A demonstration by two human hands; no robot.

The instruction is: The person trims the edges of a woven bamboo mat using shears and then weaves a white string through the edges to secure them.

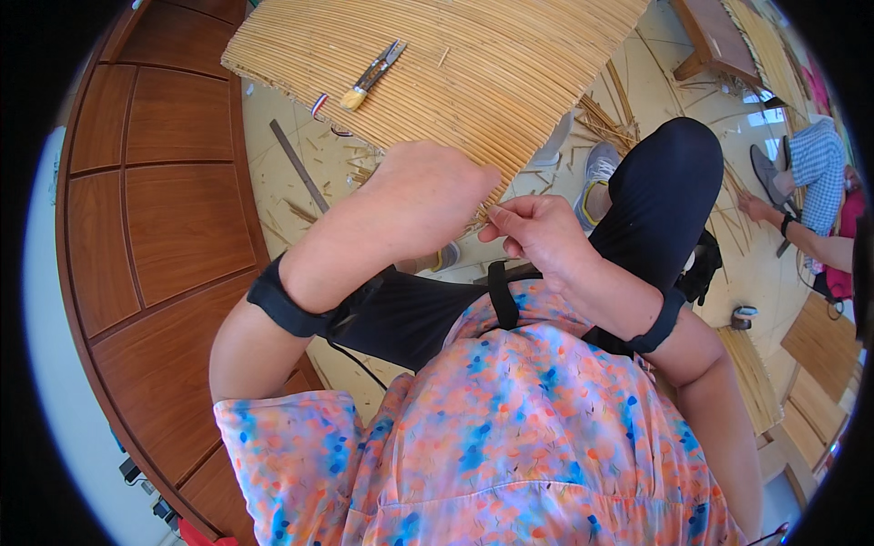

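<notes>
A mat of straw-coloured stalks (492,73), laid side by side in rows, slopes toward me with its near corner between my hands. My left hand (437,191) is closed over that corner, back upward; its fingertips and whatever they grip are hidden. On the right side of the corner, my right hand (537,232) pinches the mat's frayed stalk ends between thumb and forefinger. Farther up the mat lies a small pair of dark snips (375,77) with a pale yellowish end. A striped loop (319,105) sticks out at the mat's left edge.
Brown wooden panels (182,173) stand close on my left. Loose stalks (605,118) and cut bits litter the tiled floor. A long flat strip (299,164) lies left of the mat. At far right, another person's hand (754,207) reaches toward stalks on the floor.
</notes>
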